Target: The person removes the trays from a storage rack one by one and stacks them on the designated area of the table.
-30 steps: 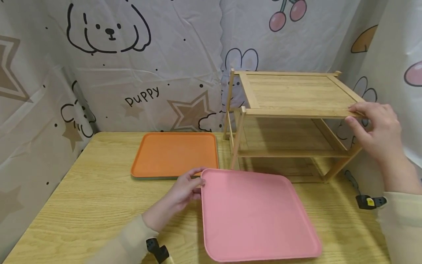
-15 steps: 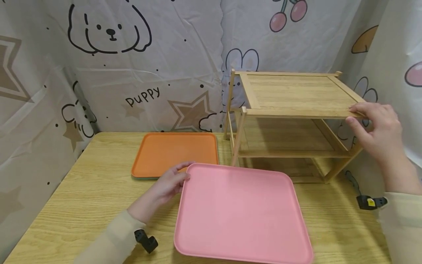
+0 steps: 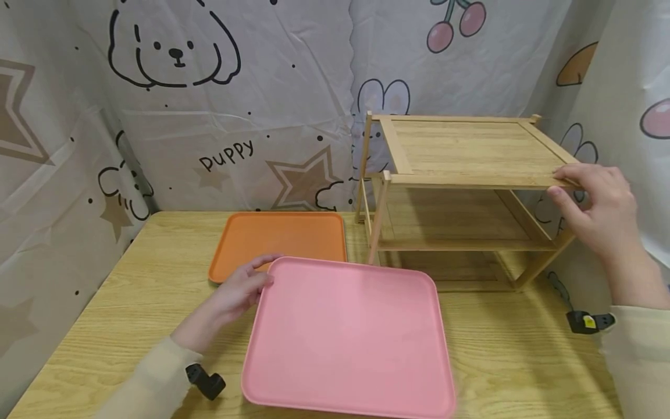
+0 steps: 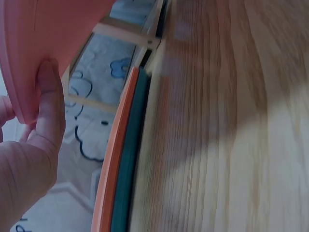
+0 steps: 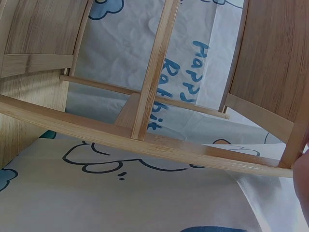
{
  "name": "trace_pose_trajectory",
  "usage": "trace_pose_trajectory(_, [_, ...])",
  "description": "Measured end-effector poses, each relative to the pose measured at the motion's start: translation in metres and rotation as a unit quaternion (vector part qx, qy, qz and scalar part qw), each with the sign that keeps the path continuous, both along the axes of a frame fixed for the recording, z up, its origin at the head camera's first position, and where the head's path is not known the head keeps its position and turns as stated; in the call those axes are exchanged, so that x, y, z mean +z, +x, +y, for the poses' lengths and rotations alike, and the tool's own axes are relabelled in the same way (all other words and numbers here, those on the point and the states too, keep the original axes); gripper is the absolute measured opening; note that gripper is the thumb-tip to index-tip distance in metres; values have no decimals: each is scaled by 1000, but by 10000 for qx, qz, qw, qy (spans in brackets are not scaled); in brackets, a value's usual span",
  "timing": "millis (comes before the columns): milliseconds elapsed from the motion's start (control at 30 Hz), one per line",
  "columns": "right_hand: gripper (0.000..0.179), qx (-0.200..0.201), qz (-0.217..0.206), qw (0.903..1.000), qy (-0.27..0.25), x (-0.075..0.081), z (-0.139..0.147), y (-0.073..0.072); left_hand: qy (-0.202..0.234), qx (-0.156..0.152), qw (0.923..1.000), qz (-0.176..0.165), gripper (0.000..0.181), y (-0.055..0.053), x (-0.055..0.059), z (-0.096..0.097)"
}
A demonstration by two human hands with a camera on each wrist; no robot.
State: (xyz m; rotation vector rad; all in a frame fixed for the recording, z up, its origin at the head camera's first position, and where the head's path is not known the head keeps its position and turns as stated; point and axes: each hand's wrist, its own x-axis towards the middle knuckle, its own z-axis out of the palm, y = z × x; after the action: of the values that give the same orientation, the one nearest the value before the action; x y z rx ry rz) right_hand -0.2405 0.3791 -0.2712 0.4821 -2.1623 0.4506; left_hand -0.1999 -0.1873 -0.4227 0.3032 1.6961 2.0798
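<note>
My left hand [image 3: 238,294] pinches the far left corner of a pink tray [image 3: 350,337], thumb on top and fingers beneath. The left wrist view shows the pink tray [image 4: 53,29] raised above the table, the left hand [image 4: 36,140] at its corner. My right hand [image 3: 602,206] grips the front right corner of the top shelf on a three-tier wooden rack [image 3: 471,151]. In the right wrist view the rack's side rails [image 5: 154,72] fill the picture and only a sliver of that hand shows at the right edge.
An orange tray [image 3: 282,238] lies flat at the back of the wooden table [image 3: 120,326], partly behind the pink one. Beneath it is a teal tray [image 4: 130,159]. Printed curtains [image 3: 251,70] hang close behind and on both sides.
The left hand has moved leftward with the pink tray, away from the rack's front, and the tray has turned slightly. The right hand stays on the rack.
</note>
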Motion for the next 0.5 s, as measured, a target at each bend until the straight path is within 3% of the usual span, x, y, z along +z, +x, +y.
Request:
trace_pose_trajectory(233, [47, 52, -22, 10000, 12, 2, -2, 1, -23, -177, 9988, 446, 50, 0, 2, -26])
trace_pose_trajectory(500, [50, 28, 15, 10000, 15, 2, -3, 2, -182, -144, 9980, 593, 47, 3, 12, -57])
